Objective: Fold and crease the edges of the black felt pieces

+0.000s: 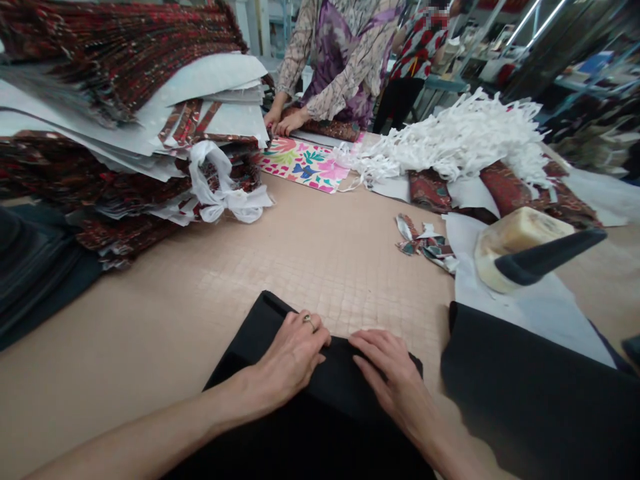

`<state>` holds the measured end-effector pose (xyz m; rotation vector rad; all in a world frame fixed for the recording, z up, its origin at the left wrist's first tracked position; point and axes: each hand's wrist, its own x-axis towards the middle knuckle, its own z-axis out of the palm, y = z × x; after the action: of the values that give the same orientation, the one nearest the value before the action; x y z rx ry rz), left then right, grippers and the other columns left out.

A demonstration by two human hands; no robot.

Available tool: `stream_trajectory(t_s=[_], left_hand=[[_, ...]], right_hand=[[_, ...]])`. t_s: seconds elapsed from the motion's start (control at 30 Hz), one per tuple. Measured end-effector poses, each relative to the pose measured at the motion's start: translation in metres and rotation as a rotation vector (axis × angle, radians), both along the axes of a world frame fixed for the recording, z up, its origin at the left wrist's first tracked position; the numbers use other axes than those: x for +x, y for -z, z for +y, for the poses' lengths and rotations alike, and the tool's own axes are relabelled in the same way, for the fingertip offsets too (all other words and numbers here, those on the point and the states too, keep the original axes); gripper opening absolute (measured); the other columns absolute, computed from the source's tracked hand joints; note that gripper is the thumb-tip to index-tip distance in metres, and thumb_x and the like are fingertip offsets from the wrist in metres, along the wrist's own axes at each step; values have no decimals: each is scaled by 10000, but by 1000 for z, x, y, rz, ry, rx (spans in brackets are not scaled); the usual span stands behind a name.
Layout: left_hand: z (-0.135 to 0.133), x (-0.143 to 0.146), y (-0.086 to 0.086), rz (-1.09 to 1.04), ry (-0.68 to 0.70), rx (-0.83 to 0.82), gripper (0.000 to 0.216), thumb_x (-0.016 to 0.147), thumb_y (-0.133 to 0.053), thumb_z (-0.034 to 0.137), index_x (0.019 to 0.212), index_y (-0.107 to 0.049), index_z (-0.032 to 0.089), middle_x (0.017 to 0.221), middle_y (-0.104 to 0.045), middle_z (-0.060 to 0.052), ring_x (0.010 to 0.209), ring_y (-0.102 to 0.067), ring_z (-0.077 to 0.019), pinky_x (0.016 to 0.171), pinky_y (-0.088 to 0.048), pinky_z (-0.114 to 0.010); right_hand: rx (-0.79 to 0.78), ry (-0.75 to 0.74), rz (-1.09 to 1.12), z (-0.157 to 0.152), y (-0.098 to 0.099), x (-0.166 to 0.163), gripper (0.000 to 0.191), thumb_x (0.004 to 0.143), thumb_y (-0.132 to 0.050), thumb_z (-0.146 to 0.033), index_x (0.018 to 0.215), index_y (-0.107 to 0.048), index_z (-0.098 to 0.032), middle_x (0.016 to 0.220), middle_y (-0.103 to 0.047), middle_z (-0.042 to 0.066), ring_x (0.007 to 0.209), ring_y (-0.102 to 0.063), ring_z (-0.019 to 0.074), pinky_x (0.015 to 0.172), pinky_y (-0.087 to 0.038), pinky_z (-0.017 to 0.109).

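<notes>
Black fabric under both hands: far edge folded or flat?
Apparently folded: the black fabric shows a doubled edge at its far-left corner, beside the left hand. Elsewhere, cannot tell.

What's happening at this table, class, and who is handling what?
The person's left hand and right hand both touch a piece of black fabric, their fingers at its far edge on the tan table. Across from them, a co-worker's hands are at a dark patterned fabric, beside a colourful floral piece. Patterned fabric stacks rise on the left; white strips lie heaped toward the right.
</notes>
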<state>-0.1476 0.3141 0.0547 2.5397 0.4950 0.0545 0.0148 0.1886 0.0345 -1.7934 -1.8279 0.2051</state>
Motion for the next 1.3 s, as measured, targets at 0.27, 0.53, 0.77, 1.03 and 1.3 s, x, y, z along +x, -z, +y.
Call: stream_trajectory(t_s=[0.27, 0.53, 0.77, 1.03, 1.3], left_hand=[[2, -9, 18, -208, 70, 66, 136, 831, -439, 33, 817, -481, 161, 783, -521, 7, 793, -465, -149, 872, -301, -372], [-2, -10, 18, -200, 124, 166, 238, 849, -358, 25, 993, -511, 136, 845, -544, -49, 784, -476, -184, 721, -425, -318], [-2, -12, 23, -195, 19, 18, 260, 863, -365, 52, 1062, -502, 150, 912, -547, -55, 847, -499, -178, 813, -431, -330], [-4, -5, 20, -143, -38, -21, 152, 853, -448, 114, 923, -570, 172, 892, -516, -40, 823, -474, -169, 776, -420, -313], [-4, -4, 19, -110, 12, 36, 227, 875, -408, 93, 966, -585, 204, 832, -501, -20, 753, -450, -147, 712, -397, -277]], right_hand=[[-266, -162, 104, 30, -20, -5, 134, 766, -656, -192, 882, -621, -248, 761, -612, -23, 757, -502, 143, 741, -344, 329], [-301, -151, 184, 21, -3, 11, 102, 842, -550, -192, 886, -623, -248, 859, -619, -22, 804, -556, 124, 760, -376, 306], [-237, -194, 149, 24, -8, 9, 113, 878, -469, -174, 855, -573, -215, 811, -593, -5, 776, -527, 135, 719, -383, 313], [-236, -192, 106, 19, -2, 18, 122, 867, -514, -258, 967, -581, -233, 848, -640, -2, 756, -588, 135, 750, -419, 320], [50, -279, -96, 1, 4, 35, 244, 899, -386, -118, 999, -597, -188, 805, -604, 43, 674, -510, 118, 611, -376, 275]])
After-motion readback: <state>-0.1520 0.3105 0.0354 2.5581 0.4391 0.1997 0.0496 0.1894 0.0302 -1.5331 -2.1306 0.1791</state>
